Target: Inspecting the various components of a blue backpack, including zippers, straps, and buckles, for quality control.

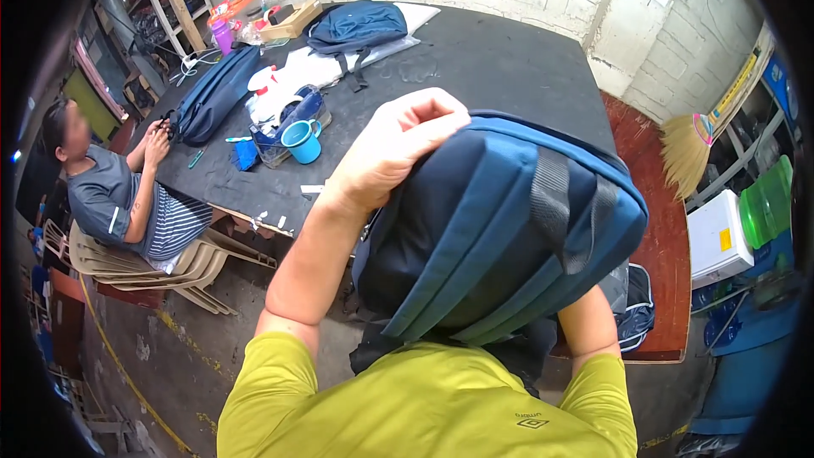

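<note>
A navy and black backpack (pixel 500 220) is held up close in front of my body, with its dark webbing handle (pixel 553 203) facing me. My left hand (pixel 407 140) is closed on the far left edge of the bag, its fingertips curled over the fabric and partly hidden. My right forearm (pixel 589 322) goes up behind the backpack's right side. The bag hides my right hand, so what it touches does not show.
On the black table (pixel 509 59) lie a second navy backpack (pixel 356 25), a third backpack (pixel 220 93) and a blue mug (pixel 301 142). A co-worker (pixel 127 178) sits at the left on stacked chairs (pixel 170 267). A broom (pixel 688 148) hangs at right.
</note>
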A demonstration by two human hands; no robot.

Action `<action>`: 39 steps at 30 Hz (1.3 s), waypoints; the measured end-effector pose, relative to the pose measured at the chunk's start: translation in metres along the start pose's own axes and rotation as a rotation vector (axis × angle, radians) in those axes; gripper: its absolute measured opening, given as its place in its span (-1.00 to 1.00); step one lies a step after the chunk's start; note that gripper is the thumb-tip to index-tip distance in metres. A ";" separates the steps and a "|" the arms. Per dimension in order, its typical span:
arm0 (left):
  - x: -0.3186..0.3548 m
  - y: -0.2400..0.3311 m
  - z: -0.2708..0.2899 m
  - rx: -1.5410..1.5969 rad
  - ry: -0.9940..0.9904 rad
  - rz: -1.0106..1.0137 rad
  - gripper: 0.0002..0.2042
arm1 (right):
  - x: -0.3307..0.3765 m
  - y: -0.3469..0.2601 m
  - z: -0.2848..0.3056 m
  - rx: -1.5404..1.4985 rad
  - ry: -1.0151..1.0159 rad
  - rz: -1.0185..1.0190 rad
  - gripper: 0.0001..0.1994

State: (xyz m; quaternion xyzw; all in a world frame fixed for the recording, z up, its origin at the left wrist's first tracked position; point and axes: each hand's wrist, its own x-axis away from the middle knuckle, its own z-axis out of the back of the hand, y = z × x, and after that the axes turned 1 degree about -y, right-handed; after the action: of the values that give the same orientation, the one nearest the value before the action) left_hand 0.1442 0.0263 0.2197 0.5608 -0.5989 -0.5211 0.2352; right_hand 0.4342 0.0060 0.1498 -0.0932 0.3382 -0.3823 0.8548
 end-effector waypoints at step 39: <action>-0.095 -0.032 0.130 -0.498 0.448 -0.181 -0.64 | -0.052 0.100 -0.006 -1.470 0.240 -0.644 -0.57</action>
State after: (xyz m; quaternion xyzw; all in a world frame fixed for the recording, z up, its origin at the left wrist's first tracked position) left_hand 0.0702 0.1655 0.1755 0.6376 -0.3344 -0.5339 0.4434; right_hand 0.4643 0.1125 0.1294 -0.6820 0.5489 -0.2970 0.3812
